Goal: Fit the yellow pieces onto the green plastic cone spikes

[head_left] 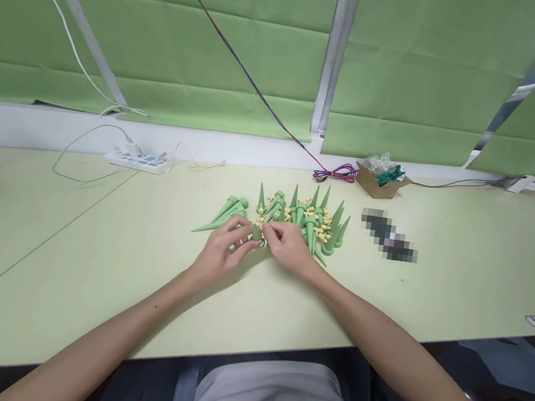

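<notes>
My left hand [224, 247] is closed round a green plastic spike [256, 231], holding it low over the table between thumb and fingers. Close beside it, my right hand [288, 244] is pinched at the spike's side; what its fingertips grip is hidden. Just behind the hands lies a pile of green tapered spikes [310, 230], some upright on their caps and others lying down. Small yellow plastic pieces [324, 225] are scattered among them. Several more spikes [231, 210] lie together to the left, beyond my left hand.
On the pale table [382, 303], an open cardboard box [379, 188] with clear plastic and green material stands at the back right. A coiled cable [336, 172] sits beside it. A white power strip [141, 161] is at the back left. A pixelated dark object [389, 235] lies right.
</notes>
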Action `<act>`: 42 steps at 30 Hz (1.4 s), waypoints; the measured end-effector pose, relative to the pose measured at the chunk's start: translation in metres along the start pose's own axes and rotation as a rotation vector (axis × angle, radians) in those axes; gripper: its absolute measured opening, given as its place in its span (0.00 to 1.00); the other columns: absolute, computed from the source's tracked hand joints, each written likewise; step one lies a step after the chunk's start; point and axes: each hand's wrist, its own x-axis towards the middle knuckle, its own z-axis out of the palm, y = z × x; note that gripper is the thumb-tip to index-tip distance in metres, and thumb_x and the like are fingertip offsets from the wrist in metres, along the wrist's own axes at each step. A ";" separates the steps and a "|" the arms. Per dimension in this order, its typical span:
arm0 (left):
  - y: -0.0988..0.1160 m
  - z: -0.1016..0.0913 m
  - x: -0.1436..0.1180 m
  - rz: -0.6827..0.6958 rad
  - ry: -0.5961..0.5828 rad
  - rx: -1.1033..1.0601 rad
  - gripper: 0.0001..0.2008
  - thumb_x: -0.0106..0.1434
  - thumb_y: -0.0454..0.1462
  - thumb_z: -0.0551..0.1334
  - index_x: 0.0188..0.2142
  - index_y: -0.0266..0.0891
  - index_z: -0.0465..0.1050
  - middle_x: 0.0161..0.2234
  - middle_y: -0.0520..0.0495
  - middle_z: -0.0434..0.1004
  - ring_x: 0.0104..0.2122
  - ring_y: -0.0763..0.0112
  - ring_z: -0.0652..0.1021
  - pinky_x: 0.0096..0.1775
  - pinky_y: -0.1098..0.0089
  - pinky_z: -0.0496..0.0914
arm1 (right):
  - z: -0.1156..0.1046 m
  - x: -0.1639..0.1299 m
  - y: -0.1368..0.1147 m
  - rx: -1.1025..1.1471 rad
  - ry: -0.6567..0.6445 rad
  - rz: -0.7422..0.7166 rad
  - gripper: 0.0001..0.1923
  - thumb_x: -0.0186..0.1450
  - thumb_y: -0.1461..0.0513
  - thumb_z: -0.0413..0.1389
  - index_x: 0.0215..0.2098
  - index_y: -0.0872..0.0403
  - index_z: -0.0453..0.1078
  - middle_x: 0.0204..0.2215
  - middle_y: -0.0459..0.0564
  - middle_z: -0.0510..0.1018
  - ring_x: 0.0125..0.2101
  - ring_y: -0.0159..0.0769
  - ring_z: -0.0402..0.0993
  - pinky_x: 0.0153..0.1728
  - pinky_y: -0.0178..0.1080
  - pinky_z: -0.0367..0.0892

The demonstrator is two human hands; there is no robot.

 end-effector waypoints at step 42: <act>0.005 -0.001 0.002 -0.322 -0.084 -0.241 0.15 0.64 0.47 0.66 0.28 0.39 0.71 0.28 0.50 0.67 0.27 0.71 0.72 0.25 0.72 0.67 | 0.000 -0.002 0.008 0.087 0.017 -0.002 0.24 0.72 0.50 0.45 0.21 0.51 0.52 0.18 0.41 0.57 0.22 0.30 0.54 0.27 0.37 0.51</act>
